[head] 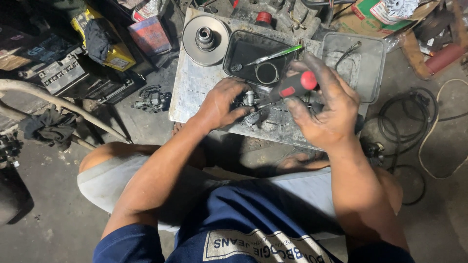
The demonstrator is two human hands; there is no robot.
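Note:
My left hand (222,102) grips a small metal carburettor-like part (251,102) on a scuffed metal plate (195,87). My right hand (326,104) holds a screwdriver with a red and black handle (295,86). Its shaft points left, with the tip against the part. Both hands are dark with grease. A black tray (242,45) behind the hands holds a green-handled tool (273,54) and a ring (266,73).
A round pulley disc (205,40) lies at the plate's far left corner. A grey square tray (373,48) sits to the right. Another small engine part (151,99) lies on the floor at left, near batteries (63,73). Coiled cables (409,122) lie at right.

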